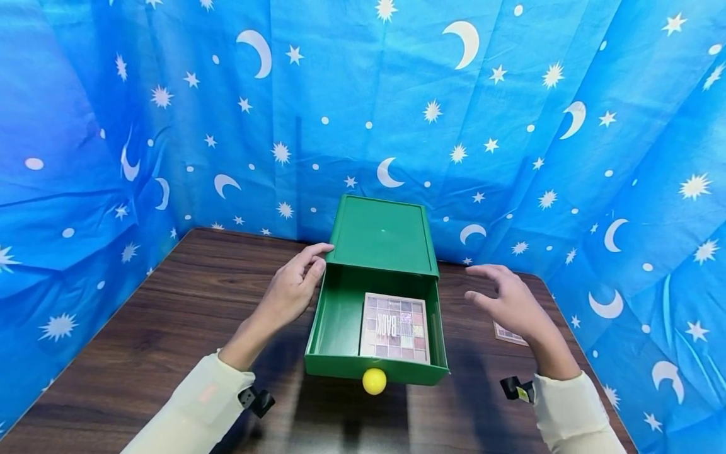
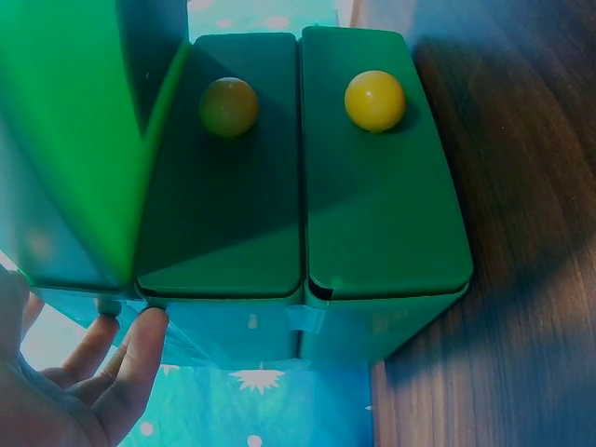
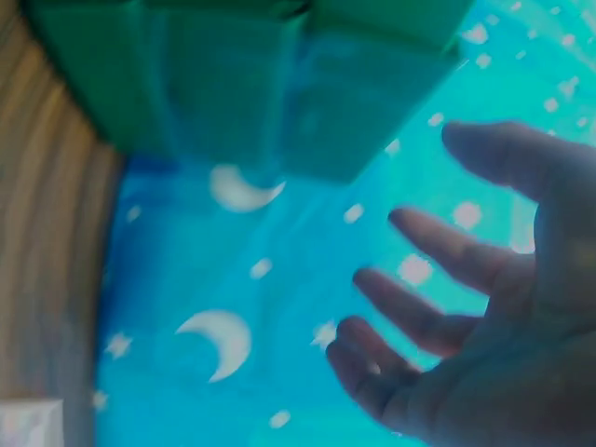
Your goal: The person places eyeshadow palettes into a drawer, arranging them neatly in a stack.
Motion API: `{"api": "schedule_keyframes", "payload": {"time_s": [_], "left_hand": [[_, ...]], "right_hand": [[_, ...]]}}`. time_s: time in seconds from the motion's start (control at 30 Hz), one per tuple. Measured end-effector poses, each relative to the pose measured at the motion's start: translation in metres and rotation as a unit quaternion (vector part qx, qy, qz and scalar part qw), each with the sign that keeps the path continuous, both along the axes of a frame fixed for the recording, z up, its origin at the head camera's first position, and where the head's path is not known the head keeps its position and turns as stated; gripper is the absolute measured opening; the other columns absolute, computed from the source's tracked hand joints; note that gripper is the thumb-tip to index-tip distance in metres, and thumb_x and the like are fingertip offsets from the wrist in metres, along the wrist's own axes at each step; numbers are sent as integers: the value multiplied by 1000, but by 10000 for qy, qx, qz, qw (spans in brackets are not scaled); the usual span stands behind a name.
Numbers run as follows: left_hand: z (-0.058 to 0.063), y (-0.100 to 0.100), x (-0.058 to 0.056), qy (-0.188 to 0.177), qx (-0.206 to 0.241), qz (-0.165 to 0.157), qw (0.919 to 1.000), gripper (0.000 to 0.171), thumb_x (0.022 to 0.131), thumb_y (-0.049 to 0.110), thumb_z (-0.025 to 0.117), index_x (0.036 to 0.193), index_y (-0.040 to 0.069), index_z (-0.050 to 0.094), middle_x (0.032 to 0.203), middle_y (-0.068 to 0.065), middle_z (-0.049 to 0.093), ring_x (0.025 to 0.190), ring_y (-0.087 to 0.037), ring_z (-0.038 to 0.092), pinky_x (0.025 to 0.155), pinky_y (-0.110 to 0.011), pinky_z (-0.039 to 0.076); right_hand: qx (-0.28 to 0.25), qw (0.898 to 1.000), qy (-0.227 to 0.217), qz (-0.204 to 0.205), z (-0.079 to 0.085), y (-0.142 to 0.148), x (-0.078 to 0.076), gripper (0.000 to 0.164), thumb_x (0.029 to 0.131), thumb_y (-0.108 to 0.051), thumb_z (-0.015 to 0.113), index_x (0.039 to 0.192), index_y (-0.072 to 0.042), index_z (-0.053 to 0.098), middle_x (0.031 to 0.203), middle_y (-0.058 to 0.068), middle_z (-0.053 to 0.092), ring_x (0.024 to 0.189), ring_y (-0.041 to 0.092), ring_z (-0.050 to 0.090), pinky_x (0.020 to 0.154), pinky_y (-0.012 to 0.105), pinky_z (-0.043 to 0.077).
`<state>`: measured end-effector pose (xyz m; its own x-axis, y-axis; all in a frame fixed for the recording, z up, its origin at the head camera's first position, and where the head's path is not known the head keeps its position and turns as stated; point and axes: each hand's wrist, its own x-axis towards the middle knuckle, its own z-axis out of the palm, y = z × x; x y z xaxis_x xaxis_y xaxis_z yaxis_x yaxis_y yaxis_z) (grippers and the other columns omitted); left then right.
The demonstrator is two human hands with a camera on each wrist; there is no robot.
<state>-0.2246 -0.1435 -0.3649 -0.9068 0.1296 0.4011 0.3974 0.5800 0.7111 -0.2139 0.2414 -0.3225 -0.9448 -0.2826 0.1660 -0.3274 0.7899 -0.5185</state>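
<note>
A green drawer cabinet (image 1: 382, 230) stands at the back of the table, its top drawer (image 1: 339, 331) pulled out by a yellow ball knob (image 1: 374, 381). Inside the drawer, toward the right, lies a flat square makeup palette (image 1: 394, 328) with a grid pattern. My left hand (image 1: 289, 287) touches the cabinet's left side near its top front corner, fingers fairly straight. To the right of the cabinet my right hand (image 1: 513, 306) hovers in the air, fingers spread and holding nothing. Two lower drawers, with knobs (image 2: 375, 101), are closed in the left wrist view.
Partly behind the right hand, a similar flat palette (image 1: 510, 334) lies on the dark wooden table (image 1: 187, 302). A blue curtain (image 1: 340, 82) with moons and stars hangs behind the table and along both sides.
</note>
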Motion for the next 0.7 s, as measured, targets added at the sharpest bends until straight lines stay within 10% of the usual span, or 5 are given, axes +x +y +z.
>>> {"api": "schedule_keyframes", "payload": {"time_s": [0.33, 0.7], "left_hand": [[0, -2, 0, -1, 21, -21, 10000, 35, 103, 41, 38, 137, 37, 47, 117, -4, 63, 93, -20, 63, 79, -40, 48], [-1, -2, -1, -37, 9, -34, 10000, 35, 103, 41, 38, 136, 37, 46, 116, -4, 63, 94, -20, 64, 80, -42, 49]], "right_hand": [[581, 9834, -756, -1546, -41, 39, -28, 64, 92, -32, 59, 140, 5, 40, 139, 36, 39, 128, 53, 30, 101, 67, 22], [1141, 9398, -1795, -2673, -93, 66, -49, 88, 87, -47, 61, 144, 9, 23, 131, 47, 22, 112, 62, 27, 93, 69, 31]]}}
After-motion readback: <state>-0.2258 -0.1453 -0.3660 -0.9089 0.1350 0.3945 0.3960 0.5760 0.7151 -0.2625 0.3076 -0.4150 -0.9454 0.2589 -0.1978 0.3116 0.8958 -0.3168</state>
